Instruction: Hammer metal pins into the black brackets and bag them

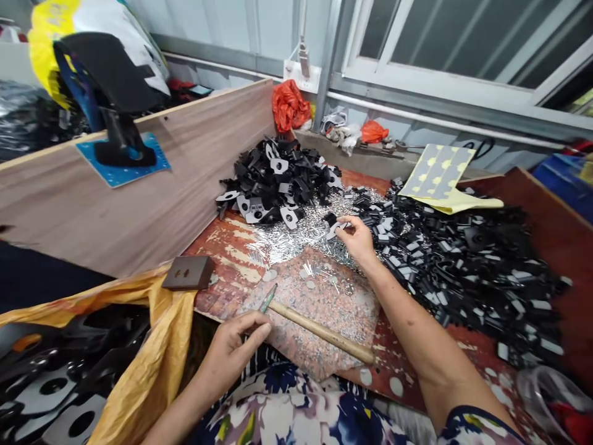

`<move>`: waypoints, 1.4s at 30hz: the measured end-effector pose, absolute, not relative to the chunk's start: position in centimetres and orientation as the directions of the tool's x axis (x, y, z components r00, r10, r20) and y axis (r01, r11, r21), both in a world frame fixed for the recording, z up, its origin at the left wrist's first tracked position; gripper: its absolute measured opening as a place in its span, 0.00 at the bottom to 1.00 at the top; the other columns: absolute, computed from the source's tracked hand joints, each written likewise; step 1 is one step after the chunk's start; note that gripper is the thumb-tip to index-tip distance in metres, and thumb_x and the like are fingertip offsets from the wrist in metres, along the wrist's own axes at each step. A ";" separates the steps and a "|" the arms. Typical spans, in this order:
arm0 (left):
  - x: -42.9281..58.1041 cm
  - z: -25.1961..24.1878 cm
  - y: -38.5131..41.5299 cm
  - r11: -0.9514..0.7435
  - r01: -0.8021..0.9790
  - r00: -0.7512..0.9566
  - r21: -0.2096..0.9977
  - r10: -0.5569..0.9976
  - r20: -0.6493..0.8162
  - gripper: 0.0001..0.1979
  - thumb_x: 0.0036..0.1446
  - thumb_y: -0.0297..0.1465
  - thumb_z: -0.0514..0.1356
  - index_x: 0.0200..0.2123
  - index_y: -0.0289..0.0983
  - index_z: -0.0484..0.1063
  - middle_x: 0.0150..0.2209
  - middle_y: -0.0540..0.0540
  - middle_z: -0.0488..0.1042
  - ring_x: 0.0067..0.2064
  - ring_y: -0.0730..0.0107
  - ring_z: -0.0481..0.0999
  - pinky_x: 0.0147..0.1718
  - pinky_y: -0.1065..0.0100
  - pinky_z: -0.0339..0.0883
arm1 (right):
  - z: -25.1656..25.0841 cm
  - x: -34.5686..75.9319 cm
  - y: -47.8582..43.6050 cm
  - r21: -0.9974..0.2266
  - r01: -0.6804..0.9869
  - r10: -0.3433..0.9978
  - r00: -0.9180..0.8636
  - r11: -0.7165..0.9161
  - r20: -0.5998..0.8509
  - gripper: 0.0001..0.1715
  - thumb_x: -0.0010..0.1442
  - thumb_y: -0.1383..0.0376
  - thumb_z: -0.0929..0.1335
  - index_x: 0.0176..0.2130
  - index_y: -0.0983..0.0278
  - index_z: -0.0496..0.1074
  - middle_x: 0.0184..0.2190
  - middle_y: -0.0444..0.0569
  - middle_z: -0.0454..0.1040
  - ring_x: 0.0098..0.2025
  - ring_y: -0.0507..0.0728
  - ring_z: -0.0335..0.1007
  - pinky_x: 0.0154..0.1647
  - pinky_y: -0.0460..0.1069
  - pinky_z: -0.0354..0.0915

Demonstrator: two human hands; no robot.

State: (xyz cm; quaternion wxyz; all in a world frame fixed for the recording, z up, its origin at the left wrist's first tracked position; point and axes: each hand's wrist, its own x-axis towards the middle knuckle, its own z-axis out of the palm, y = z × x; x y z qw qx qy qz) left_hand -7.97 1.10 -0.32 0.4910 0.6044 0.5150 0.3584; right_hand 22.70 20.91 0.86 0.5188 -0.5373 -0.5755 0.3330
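Observation:
My right hand (356, 240) reaches over the bench and pinches a black plastic clip (334, 230) with a light grey face. It is at the edge of a heap of similar black clips (282, 176) and loose metal pins (282, 241). My left hand (238, 343) is at the near edge of the stone slab (319, 330), its fingers curled and the tips close to the thumb. Whether anything sits between them is hidden. Just beyond those fingertips lies a hammer (322, 330) with a wooden handle and greenish head; I cannot tell whether they touch it.
Small black parts (463, 259) are heaped on the right, below yellow sticker sheets (438, 173). A brown block (189, 272) sits at the left bench edge, above a yellow bag (152, 364) of black parts. A wooden partition (185, 185) bounds the left side.

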 end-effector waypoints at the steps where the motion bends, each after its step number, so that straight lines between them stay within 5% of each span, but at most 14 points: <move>1: -7.4 -0.2 1.4 0.068 0.191 0.189 0.979 0.976 -0.105 0.13 0.63 0.43 0.62 0.41 0.40 0.80 0.35 0.45 0.78 0.36 0.63 0.76 0.37 0.65 0.71 | 1.3 22.8 19.6 -0.946 0.258 0.968 0.105 0.195 0.228 0.18 0.50 0.59 0.72 0.42 0.62 0.76 0.38 0.47 0.78 0.34 0.54 0.73 0.38 0.51 0.73; 5: -5.0 0.8 2.4 0.243 -0.154 0.158 0.958 0.963 -0.219 0.34 0.59 0.48 0.64 0.67 0.48 0.63 0.56 0.39 0.72 0.44 0.58 0.76 0.37 0.63 0.74 | 2.4 20.9 12.1 -0.989 0.147 0.969 -0.248 0.017 -0.020 0.18 0.50 0.69 0.69 0.42 0.58 0.80 0.41 0.45 0.81 0.38 0.55 0.77 0.38 0.50 0.74; 8: -3.6 1.1 2.6 0.346 -0.121 0.335 0.931 0.897 -0.290 0.30 0.55 0.48 0.69 0.59 0.45 0.75 0.61 0.39 0.70 0.45 0.55 0.76 0.37 0.64 0.73 | 1.7 18.5 6.7 -0.989 0.107 0.916 -0.378 -0.104 -0.137 0.24 0.53 0.73 0.68 0.46 0.54 0.80 0.35 0.44 0.82 0.31 0.55 0.77 0.31 0.50 0.74; 11: -3.0 0.6 2.3 0.444 -0.041 0.378 0.895 0.836 -0.397 0.25 0.47 0.47 0.74 0.46 0.40 0.83 0.54 0.40 0.76 0.35 0.63 0.75 0.33 0.64 0.70 | 0.8 19.6 4.4 -0.970 0.242 0.936 -0.348 0.036 -0.052 0.28 0.61 0.72 0.68 0.55 0.47 0.75 0.40 0.43 0.83 0.33 0.55 0.80 0.32 0.50 0.76; 13: -3.2 0.1 2.0 0.505 -0.076 0.286 0.860 0.837 -0.467 0.29 0.43 0.48 0.76 0.46 0.40 0.83 0.48 0.42 0.80 0.32 0.66 0.74 0.34 0.64 0.70 | 0.7 23.1 4.9 -0.798 0.568 0.969 -0.236 0.203 0.078 0.25 0.66 0.69 0.66 0.58 0.46 0.73 0.45 0.43 0.82 0.38 0.55 0.80 0.36 0.51 0.76; 15: -3.6 -0.2 1.8 0.546 -0.124 0.172 0.828 0.834 -0.524 0.31 0.43 0.50 0.75 0.48 0.41 0.82 0.47 0.42 0.81 0.38 0.60 0.78 0.41 0.61 0.71 | 0.9 27.9 6.4 -0.522 0.834 0.972 -0.069 0.180 0.226 0.21 0.70 0.68 0.62 0.56 0.54 0.75 0.47 0.49 0.82 0.44 0.58 0.78 0.44 0.56 0.75; 17: -4.1 -0.2 1.6 0.568 -0.149 0.096 0.810 0.823 -0.559 0.31 0.43 0.50 0.75 0.49 0.41 0.83 0.52 0.40 0.81 0.51 0.51 0.78 0.50 0.58 0.70 | 1.2 32.3 8.3 -0.417 0.902 0.958 0.010 0.115 0.286 0.24 0.69 0.72 0.57 0.53 0.63 0.77 0.49 0.57 0.80 0.50 0.63 0.74 0.53 0.62 0.70; 20: -4.4 -0.2 1.4 0.596 -0.132 0.078 0.792 0.803 -0.591 0.31 0.42 0.49 0.76 0.49 0.40 0.83 0.57 0.38 0.79 0.60 0.47 0.73 0.55 0.57 0.68 | 1.3 36.3 10.5 -0.291 0.944 0.959 -0.076 0.158 0.274 0.24 0.65 0.76 0.60 0.49 0.62 0.79 0.48 0.56 0.80 0.50 0.63 0.70 0.53 0.59 0.66; 24: -4.4 -0.5 1.0 0.602 -0.167 0.099 0.781 0.798 -0.594 0.29 0.41 0.47 0.78 0.46 0.40 0.85 0.54 0.40 0.79 0.49 0.57 0.76 0.40 0.67 0.72 | 1.0 37.6 11.6 -0.168 0.960 0.956 -0.185 0.225 0.228 0.18 0.63 0.74 0.64 0.44 0.61 0.80 0.41 0.54 0.79 0.45 0.62 0.65 0.45 0.54 0.62; 29: -4.7 -0.3 1.0 0.562 -0.222 0.148 0.797 0.827 -0.542 0.20 0.43 0.44 0.78 0.37 0.38 0.85 0.46 0.43 0.77 0.36 0.70 0.70 0.30 0.73 0.71 | 1.6 38.7 10.6 -0.087 0.989 0.949 -0.090 0.121 0.301 0.16 0.62 0.74 0.62 0.39 0.67 0.79 0.37 0.59 0.74 0.42 0.63 0.63 0.45 0.56 0.61; 32: -4.1 0.2 1.2 0.522 -0.180 0.194 0.834 0.850 -0.490 0.17 0.44 0.43 0.77 0.31 0.36 0.84 0.44 0.43 0.73 0.37 0.69 0.70 0.30 0.73 0.72 | 2.2 36.2 8.6 -0.189 0.975 0.889 -0.020 0.119 0.457 0.15 0.64 0.71 0.63 0.40 0.65 0.79 0.38 0.56 0.76 0.44 0.63 0.67 0.48 0.58 0.64; 37: -1.2 1.1 1.7 0.506 -0.162 0.277 0.847 0.847 -0.453 0.16 0.45 0.43 0.76 0.30 0.36 0.83 0.48 0.43 0.69 0.33 0.73 0.71 0.27 0.71 0.73 | 2.3 25.2 4.3 -0.573 0.678 0.828 -0.094 0.460 0.554 0.17 0.65 0.71 0.65 0.44 0.53 0.79 0.36 0.41 0.81 0.36 0.55 0.74 0.62 0.66 0.66; 42: 0.8 1.8 2.2 0.472 -0.259 0.389 0.843 0.850 -0.356 0.15 0.50 0.42 0.73 0.33 0.37 0.83 0.41 0.45 0.70 0.34 0.73 0.72 0.31 0.72 0.74 | 1.6 18.5 2.0 -0.662 0.559 0.832 -0.092 0.498 0.548 0.15 0.64 0.71 0.67 0.43 0.55 0.80 0.33 0.42 0.81 0.37 0.55 0.76 0.68 0.70 0.59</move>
